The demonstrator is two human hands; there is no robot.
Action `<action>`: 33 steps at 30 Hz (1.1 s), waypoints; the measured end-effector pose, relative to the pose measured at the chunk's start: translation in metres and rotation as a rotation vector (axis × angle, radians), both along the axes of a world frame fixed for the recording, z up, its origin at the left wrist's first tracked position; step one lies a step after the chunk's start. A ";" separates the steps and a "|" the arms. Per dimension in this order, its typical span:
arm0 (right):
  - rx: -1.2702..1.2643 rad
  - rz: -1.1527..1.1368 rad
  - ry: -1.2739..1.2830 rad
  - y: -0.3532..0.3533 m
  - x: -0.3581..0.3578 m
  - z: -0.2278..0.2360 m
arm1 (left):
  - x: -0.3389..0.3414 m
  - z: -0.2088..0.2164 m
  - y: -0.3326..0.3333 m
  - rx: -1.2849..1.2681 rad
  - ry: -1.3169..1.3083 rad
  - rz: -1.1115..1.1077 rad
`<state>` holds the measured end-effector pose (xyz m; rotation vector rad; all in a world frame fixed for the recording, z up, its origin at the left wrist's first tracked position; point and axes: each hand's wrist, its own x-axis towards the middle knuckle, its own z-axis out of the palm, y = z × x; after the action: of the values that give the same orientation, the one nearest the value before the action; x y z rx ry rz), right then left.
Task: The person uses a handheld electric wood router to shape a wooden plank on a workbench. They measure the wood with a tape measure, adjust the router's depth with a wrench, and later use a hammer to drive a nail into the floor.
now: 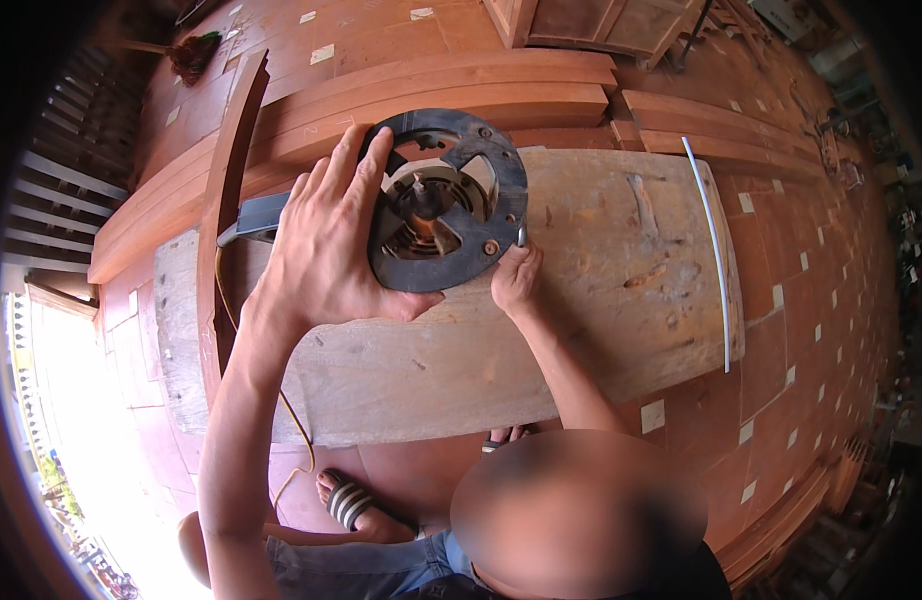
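Observation:
A wood router [451, 262] is held with its round black base turned up at me. Through the cut-outs in the base, the collet with a small bit and copper-coloured parts show. My left hand [326, 230] grips the left side of the base, fingers over the rim and thumb along its lower edge. At the base's lower right edge my right hand [518, 275] is closed, its thumb by a small shiny metal pin [522, 236]; its other fingers are mostly hidden. Beneath lies a worn wooden board [601, 300]. A blue-grey block-shaped part [261, 215] shows behind my left hand.
A reddish timber [216, 250] crosses the board's left end. Long planks [461, 85] lie beyond it. A white strip [709, 250] lies across its right end. A yellow cord [298, 420] hangs toward my sandalled foot [351, 505]. Slatted railing [66, 200] stands left.

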<state>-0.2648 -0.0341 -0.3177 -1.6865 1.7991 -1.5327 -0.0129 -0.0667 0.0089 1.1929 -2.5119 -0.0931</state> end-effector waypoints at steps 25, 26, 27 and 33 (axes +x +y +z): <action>0.360 0.159 0.251 0.064 -0.036 0.253 | -0.009 -0.004 0.006 -0.073 0.135 0.071; 0.433 0.137 0.343 0.065 -0.033 0.271 | -0.017 -0.003 0.012 -0.112 0.115 0.077; 0.447 0.112 0.409 0.066 -0.030 0.280 | -0.023 -0.004 0.018 -0.152 0.094 0.083; 0.554 0.043 0.573 0.065 -0.019 0.303 | -0.028 -0.005 0.033 -0.098 0.036 0.138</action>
<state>-0.2836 0.0314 -0.0149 -1.9419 2.1504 -0.4537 -0.0407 -0.0337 0.0044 1.3076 -2.3664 0.0426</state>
